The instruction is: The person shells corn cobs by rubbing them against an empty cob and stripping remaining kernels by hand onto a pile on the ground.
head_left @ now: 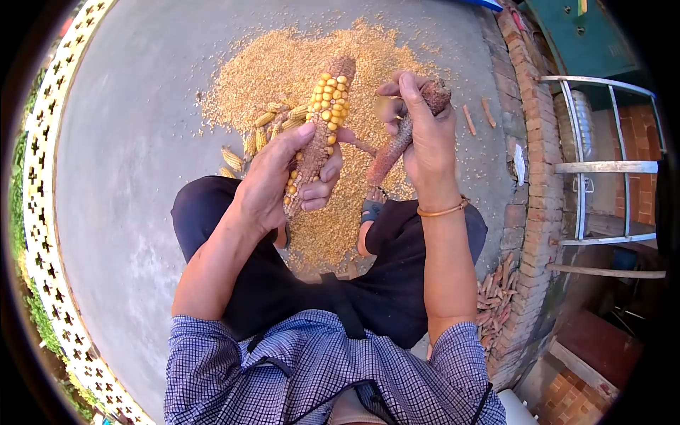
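Note:
My left hand [287, 177] is closed around a partly shelled corn cob [329, 99]. Yellow kernels still cling to its middle, while its tip and lower side are bare. To the right, my right hand [428, 131] grips a bare reddish-brown corncob [391, 154], tilted with its lower end toward the other cob. The two cobs are apart. Below both hands, loose corn kernels [269, 67] lie spread over the concrete floor. Several whole ears of corn [273, 127] lie among them, left of my left hand.
Bare cobs [497, 301] are heaped at the right beside a low brick wall [535, 191]. A metal ladder-like frame [609, 168] stands beyond that wall. Along the left edge runs a pierced pale wall [39, 212]. My knees and sandalled feet flank the kernels.

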The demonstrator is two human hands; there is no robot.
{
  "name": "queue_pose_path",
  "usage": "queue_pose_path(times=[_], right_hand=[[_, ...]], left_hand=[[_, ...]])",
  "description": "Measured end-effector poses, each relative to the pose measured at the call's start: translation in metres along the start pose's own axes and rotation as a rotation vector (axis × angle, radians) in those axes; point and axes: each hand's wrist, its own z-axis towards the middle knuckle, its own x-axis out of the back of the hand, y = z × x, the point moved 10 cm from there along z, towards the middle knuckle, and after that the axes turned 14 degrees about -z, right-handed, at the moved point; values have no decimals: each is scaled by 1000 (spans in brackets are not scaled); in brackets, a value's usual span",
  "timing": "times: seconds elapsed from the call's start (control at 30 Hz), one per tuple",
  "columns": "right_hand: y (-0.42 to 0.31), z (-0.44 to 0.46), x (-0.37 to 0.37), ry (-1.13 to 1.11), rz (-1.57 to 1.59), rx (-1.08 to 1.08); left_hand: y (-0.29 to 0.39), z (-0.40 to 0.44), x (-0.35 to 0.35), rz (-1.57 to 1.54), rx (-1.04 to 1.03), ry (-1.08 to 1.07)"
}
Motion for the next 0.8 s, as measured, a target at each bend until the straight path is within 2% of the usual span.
queue_pose_path(times=[0.3,0.4,0.57,0.67,0.8], right_hand=[[-23,-10,-12,-16,-217,187],[-23,-12,-14,-32,-304,180],[-26,-14,-23,-103,-234,280],[-25,-16,-28,-112,-198,306],[-16,-17,-32,-112,-147,261]], left_hand=[[-12,2,-4,-20,95,-48],[-17,3,-2,-65,115,-60],[-19,3,2,-67,137,-50],[-15,7,3,26,79,-11],[-1,7,1,366,-82,49]])
